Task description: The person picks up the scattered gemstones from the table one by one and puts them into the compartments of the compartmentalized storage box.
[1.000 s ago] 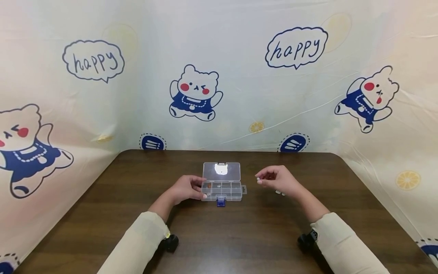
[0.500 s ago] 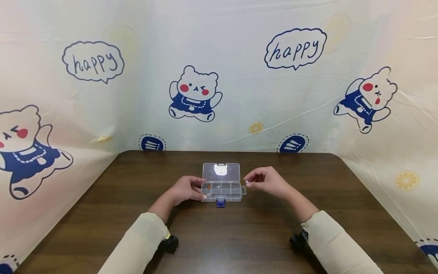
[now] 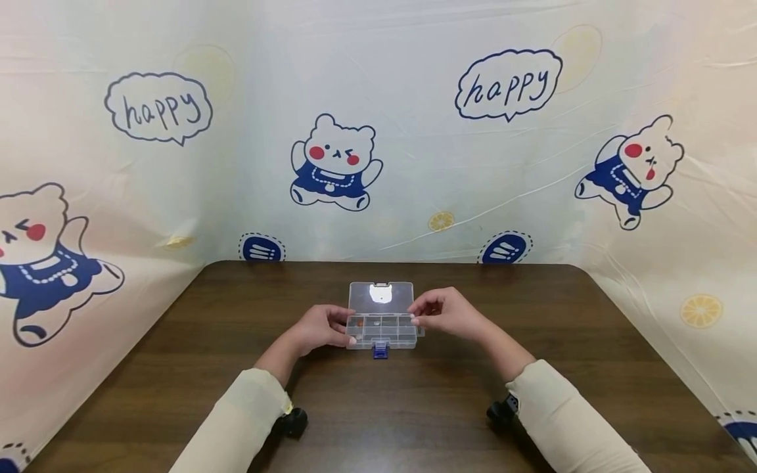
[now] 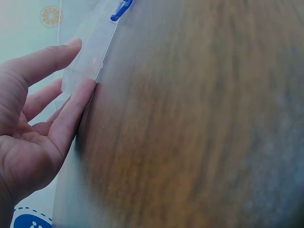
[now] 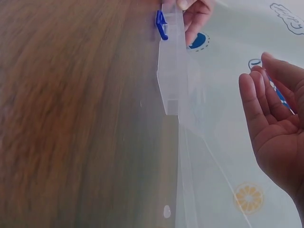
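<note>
A clear plastic pill box [image 3: 390, 340] with a grid of compartments lies on the table, its lid [image 3: 363, 299] raised at the back and its blue latch [image 3: 380, 351] hanging in front. My left hand [image 3: 316, 326] grips the box's left end between thumb and fingers; the left wrist view also has this hand [image 4: 35, 118] at the box end. Over the right-hand compartments, my right hand [image 3: 452, 315] pinches a small white pill, mostly hidden by the fingertips. An orange-red pill [image 3: 359, 323] sits in a back-left compartment, and a white pill [image 3: 377, 322] one compartment along.
Another white pill [image 5: 166, 211] lies on the wooden table [image 3: 390, 407] to the right of the box, in the right wrist view. Behind the table hangs a printed cloth [image 3: 414, 164] with bears and lettering.
My right hand has moved left, carrying the white pill from beside the box to over its right end. My left hand stays on the box. The loose pills on the table are now behind the right arm.
</note>
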`<state>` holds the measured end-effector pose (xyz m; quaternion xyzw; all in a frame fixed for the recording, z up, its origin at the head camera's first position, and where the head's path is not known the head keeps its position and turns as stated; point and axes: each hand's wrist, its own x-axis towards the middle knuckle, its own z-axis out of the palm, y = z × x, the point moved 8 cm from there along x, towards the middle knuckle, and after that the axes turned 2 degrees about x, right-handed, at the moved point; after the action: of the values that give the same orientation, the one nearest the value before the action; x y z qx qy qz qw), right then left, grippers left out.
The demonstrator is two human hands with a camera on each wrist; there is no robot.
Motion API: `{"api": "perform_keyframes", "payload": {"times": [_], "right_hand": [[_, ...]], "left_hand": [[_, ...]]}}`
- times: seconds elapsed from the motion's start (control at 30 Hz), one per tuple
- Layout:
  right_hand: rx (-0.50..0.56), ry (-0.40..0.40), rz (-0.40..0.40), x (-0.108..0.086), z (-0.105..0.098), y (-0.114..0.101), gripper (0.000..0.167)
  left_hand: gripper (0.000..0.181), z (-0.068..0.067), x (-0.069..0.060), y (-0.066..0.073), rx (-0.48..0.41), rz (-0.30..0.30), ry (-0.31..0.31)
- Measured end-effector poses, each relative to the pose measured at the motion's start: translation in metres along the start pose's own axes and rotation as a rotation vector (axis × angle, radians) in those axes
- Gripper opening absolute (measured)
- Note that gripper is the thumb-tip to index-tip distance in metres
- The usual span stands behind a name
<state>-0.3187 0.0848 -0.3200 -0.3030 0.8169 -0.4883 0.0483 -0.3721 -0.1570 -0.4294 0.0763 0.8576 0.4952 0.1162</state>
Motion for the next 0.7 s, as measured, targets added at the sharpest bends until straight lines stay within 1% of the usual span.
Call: {"api": "perform_keyframes", "payload": {"times": [0.23,0.47,0.6,0.7], "right_hand": [[0.02,-0.033,-0.001,0.006,0.011,0.002,0.012],[0.009,-0.054,0.0,0.023,0.022,0.03,0.014],[0.003,-0.062,0.004,0.028,0.026,0.034,0.012],[-0.008,-0.059,0.011,0.032,0.027,0.033,0.011]], "left_hand": [[0.061,0.001,0.001,-0.003,-0.004,0.0,-0.013],[0.061,-0.001,0.0,-0.005,-0.007,-0.014,0.003],[0.061,-0.001,0.0,-0.005,-0.011,-0.019,-0.003],[0.06,-0.001,0.0,-0.003,-0.005,-0.014,-0.006]]}}
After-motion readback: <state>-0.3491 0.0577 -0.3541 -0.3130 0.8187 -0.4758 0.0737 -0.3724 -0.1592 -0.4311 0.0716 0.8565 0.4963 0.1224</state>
